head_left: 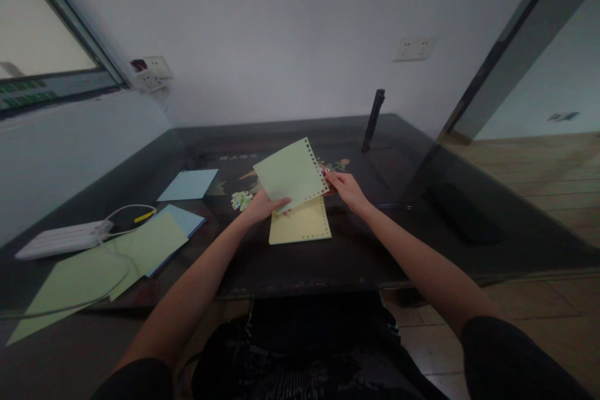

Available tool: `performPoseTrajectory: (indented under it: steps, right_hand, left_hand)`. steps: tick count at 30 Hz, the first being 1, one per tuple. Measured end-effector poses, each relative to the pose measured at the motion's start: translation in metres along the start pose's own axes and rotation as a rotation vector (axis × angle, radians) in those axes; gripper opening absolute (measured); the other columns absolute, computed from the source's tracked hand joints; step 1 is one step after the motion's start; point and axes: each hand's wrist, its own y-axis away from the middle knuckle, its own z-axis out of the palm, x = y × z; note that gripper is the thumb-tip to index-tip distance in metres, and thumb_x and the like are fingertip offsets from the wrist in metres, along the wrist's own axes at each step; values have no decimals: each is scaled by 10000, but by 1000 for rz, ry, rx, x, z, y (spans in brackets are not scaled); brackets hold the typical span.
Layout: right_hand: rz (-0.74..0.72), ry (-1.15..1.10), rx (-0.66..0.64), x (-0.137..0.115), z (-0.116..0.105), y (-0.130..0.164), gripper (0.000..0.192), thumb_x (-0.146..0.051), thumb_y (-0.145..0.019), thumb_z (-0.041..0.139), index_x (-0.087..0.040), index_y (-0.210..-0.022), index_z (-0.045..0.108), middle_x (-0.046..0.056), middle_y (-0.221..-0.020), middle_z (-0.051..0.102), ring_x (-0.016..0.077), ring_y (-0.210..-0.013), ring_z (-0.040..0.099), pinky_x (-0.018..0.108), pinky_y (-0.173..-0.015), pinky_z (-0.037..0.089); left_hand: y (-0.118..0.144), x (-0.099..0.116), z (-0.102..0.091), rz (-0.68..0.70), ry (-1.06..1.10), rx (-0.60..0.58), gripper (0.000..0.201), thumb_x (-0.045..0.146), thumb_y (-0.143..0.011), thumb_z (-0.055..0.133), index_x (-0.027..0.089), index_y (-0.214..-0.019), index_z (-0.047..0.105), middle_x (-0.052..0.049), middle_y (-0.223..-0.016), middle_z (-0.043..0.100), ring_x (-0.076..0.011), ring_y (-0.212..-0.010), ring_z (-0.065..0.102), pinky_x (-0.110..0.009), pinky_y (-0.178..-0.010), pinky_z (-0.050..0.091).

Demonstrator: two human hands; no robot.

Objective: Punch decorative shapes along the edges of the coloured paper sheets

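My left hand (pixel 262 206) holds a pale green sheet (pixel 290 175) by its lower corner, lifted and tilted above the dark table (pixel 356 250). A row of punched holes runs along the sheet's right edge. My right hand (pixel 345 189) is closed on a small red and white tool (pixel 325 172) at that punched edge. Beneath lies a yellow sheet (pixel 300 226) flat on the table, also with holes along its edges. A small heap of paper dots (pixel 241 200) sits just left of my left hand.
A light blue sheet (pixel 188 184) lies further left. Green sheets (pixel 107 262) and a blue one (pixel 187 219) overlap at the left edge, with a white power strip (pixel 60 239) and its cable. A black upright object (pixel 373 120) stands at the back.
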Motion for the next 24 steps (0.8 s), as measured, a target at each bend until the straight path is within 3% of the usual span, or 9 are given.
performPoseTrajectory:
  steps: [14,24]
  right_hand:
    - [-43,73,-41,2,-2,0,327,-493,-714,647,-167,-696,639,9,-623,639,131,-565,570,276,-579,478]
    - [-83,222,-52,7,-9,-1,337,-476,-804,542,-158,-733,625,40,-619,649,132,-535,566,259,-554,453]
  left_hand:
    - [-1,1,-5,5,-50,-25,378,305,-666,696,116,-990,651,-132,-1055,688,-263,-968,636,-394,-892,475]
    - [-10,-11,-13,-67,68,251,257,325,-746,628,108,-877,670,-79,-712,713,-211,-667,660,-337,-677,536]
